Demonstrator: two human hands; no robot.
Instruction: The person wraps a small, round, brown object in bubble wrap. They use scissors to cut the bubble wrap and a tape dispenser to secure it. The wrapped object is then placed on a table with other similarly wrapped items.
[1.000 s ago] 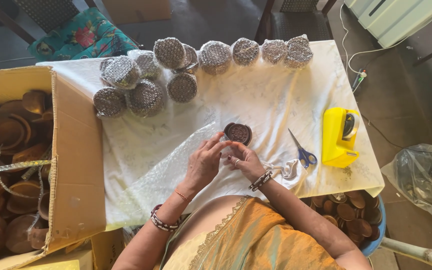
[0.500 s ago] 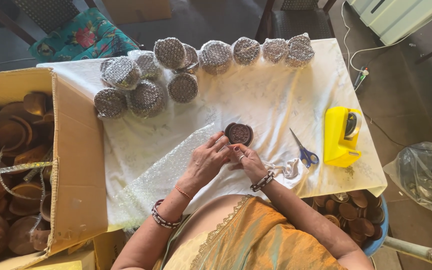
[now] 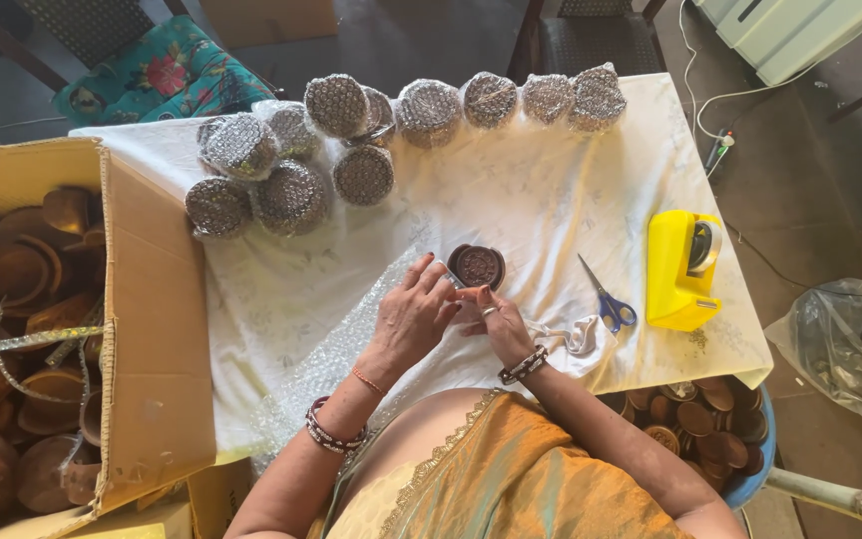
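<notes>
Both hands meet at the near middle of the tabletop (image 3: 551, 200): the left hand (image 3: 413, 317) and right hand (image 3: 496, 321) curl their fingers around the near edge of a small dark round clay dish (image 3: 478, 266) lying on bubble wrap (image 3: 351, 349). Wrapped bundles (image 3: 291, 195) crowd the far side, scissors (image 3: 603, 295) and a yellow tape dispenser (image 3: 682, 269) lie to the right, and an open cardboard box (image 3: 152, 319) stands to the left.

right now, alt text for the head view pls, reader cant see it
Both hands, left hand and right hand, hold a round brown clay piece over a bubble wrap sheet on a white cloth table. Wrapped bundles, scissors and a yellow tape dispenser lie around.
</notes>
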